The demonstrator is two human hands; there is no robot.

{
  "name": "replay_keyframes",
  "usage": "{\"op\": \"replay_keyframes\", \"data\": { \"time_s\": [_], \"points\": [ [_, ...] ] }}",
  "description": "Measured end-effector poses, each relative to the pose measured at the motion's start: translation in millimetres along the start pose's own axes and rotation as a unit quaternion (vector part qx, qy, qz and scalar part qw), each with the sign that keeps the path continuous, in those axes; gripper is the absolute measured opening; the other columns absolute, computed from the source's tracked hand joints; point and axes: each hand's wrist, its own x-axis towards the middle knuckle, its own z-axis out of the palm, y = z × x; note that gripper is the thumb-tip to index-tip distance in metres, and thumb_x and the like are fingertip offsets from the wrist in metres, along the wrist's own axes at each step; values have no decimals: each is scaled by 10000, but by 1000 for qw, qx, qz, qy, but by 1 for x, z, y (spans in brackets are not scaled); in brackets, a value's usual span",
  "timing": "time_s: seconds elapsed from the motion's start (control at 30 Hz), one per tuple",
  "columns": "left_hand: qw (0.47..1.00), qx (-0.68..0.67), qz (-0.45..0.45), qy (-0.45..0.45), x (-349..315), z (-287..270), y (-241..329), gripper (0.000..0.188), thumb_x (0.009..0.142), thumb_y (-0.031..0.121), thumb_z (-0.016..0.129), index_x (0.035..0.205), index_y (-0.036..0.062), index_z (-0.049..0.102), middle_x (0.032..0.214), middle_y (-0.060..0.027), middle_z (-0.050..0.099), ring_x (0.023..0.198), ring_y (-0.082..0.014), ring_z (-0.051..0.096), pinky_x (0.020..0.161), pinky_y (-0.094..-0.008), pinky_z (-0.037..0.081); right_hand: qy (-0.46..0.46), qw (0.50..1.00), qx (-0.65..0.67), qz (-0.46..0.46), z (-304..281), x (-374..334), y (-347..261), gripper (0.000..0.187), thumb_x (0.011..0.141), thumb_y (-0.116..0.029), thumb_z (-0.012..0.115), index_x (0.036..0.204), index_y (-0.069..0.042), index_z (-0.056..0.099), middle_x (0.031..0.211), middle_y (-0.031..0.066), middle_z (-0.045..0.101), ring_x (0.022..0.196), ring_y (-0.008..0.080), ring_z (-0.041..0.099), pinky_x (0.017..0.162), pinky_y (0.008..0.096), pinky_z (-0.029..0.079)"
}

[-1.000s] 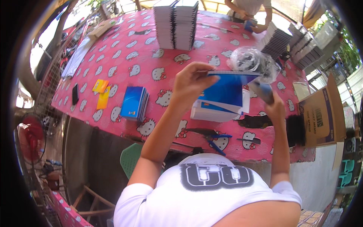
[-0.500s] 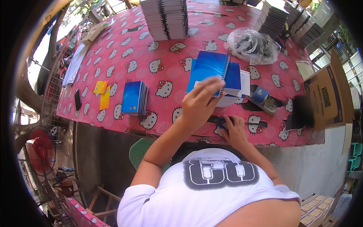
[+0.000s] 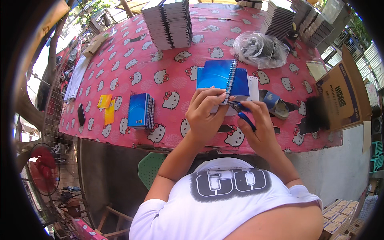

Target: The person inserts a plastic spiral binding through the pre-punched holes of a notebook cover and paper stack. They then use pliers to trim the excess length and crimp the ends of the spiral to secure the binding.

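Note:
A blue spiral notebook point(image 3: 216, 75) lies in front of me over a small pile of other blue books point(image 3: 242, 80) and white punched sheets point(image 3: 253, 87). My left hand point(image 3: 205, 112) is closed on its lower edge beside the wire spiral. Blue-handled pliers point(image 3: 246, 119) are gripped in my right hand point(image 3: 260, 123). Their jaws meet the lower end of the spiral; whether they pinch the wire cannot be made out. Left of my hands stands a short stack of blue spiral notebooks point(image 3: 138, 111).
Tall notebook stacks point(image 3: 170, 26) stand at the back of the pink table, others point(image 3: 278, 20) at back right. A plastic bag of black coils point(image 3: 262, 50), a blue-and-grey slipper-like item point(image 3: 275, 105) and a cardboard box point(image 3: 346, 96) lie right. A phone point(image 3: 81, 115) and yellow cards point(image 3: 107, 108) lie left.
My right hand has lifted the pliers from the table's front edge to the spiral's lower end. My left hand has come down slightly and closed on the notebook.

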Motion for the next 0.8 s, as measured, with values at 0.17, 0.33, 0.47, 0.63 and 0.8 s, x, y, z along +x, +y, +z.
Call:
{"op": "replay_keyframes", "data": {
  "time_s": [0.17, 0.33, 0.47, 0.63, 0.8],
  "points": [
    [999, 11, 51, -11, 1, -6, -5, 197, 681, -68, 783, 791, 10, 640, 878, -124, 701, 823, -248, 663, 733, -346, 544, -251, 705, 585, 312, -1, 0, 23, 343, 962, -287, 568, 1193, -33, 564, 1046, 119, 599, 993, 226, 592, 829, 321, 472],
    [998, 26, 44, 41, 14, -37, -20, 185, 742, -40, 744, 900, 26, 677, 879, -93, 693, 769, -182, 646, 719, -307, 551, -188, 853, 422, 243, 28, -24, 31, 438, 935, -369, 610, 1206, -27, 568, 989, 81, 643, 979, 234, 620, 836, 359, 492],
    [974, 10, -142, 174, 42, -123, -52, 194, 839, 4, 710, 1031, 13, 682, 946, -27, 699, 862, -89, 633, 703, -235, 525, -186, 969, -160, 33, 51, -100, 99, 458, 827, -275, 720, 1195, -33, 597, 1167, 167, 606, 1042, 308, 602, 918, 361, 454],
    [925, 366, -66, -82, 80, -222, -82, 180, 947, 167, 574, 983, 32, 686, 893, -28, 695, 839, -124, 587, 977, -295, 354, -195, 980, -19, 39, 25, -62, 48, 383, 747, -175, 759, 1094, -61, 645, 1175, 162, 572, 1072, 343, 561, 885, 426, 462],
    [797, 411, -119, -427, 32, -208, -188, 286, 932, 368, 540, 1038, 154, 697, 1069, -21, 687, 1013, -177, 603, 1054, -515, 206, -121, 973, -19, -196, 20, 48, -18, 286, 725, -68, 723, 1001, -69, 649, 1204, 143, 508, 1028, 323, 547, 872, 440, 456]
  ]
}}
